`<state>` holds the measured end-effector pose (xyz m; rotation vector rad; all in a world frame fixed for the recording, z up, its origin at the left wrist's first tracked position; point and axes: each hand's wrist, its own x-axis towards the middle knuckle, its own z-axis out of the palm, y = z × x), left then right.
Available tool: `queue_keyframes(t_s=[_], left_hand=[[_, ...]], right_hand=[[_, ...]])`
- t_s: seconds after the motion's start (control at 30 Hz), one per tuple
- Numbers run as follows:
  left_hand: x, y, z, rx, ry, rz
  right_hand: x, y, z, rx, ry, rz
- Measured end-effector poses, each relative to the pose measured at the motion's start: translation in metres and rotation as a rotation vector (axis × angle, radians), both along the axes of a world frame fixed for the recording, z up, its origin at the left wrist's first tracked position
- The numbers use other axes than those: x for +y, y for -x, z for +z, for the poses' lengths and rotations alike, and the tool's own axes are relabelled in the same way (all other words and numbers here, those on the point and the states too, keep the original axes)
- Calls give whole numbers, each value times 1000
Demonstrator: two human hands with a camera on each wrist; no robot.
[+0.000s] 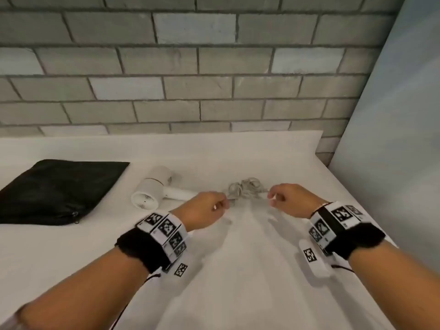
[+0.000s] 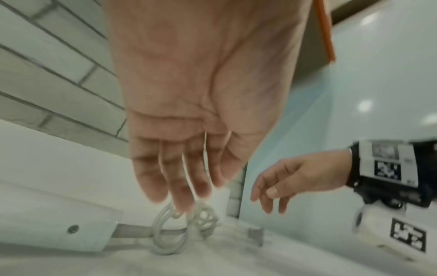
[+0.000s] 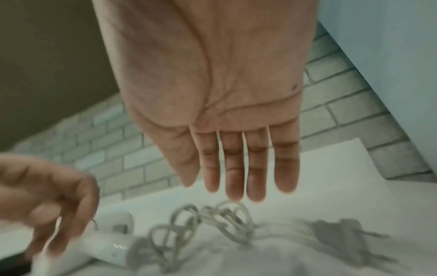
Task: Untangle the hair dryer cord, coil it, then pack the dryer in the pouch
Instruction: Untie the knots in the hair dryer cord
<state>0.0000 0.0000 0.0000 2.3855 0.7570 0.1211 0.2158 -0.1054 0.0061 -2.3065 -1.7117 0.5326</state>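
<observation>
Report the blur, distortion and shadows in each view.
Head view: brick lines bow from the wide lens; hair dryer and pouch fairly sharp, soft hand shadows on the table. Left wrist view: left hand looms large, fingertips smeared over the cord. Right wrist view: right hand looms large; cord and plug blurred.

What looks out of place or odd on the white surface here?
Only the cord: it lies in a knotted bundle of loops beside the hair dryer, between the left hand and the right hand. Nothing looks spilled or damaged; the black pouch lies flat.
</observation>
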Motion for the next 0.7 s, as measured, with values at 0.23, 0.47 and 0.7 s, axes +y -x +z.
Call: queue_keyframes(t_s=[0.23, 0.47, 0.7], left_hand=[[40, -54, -2, -55, 104, 205], [55, -83, -20, -13, 242, 224], [57, -84, -26, -68, 284, 200]], right_hand=[[39, -17, -25, -32, 138, -98], [74, -21, -46, -69, 177, -159], [64, -17, -37, 166, -181, -82]])
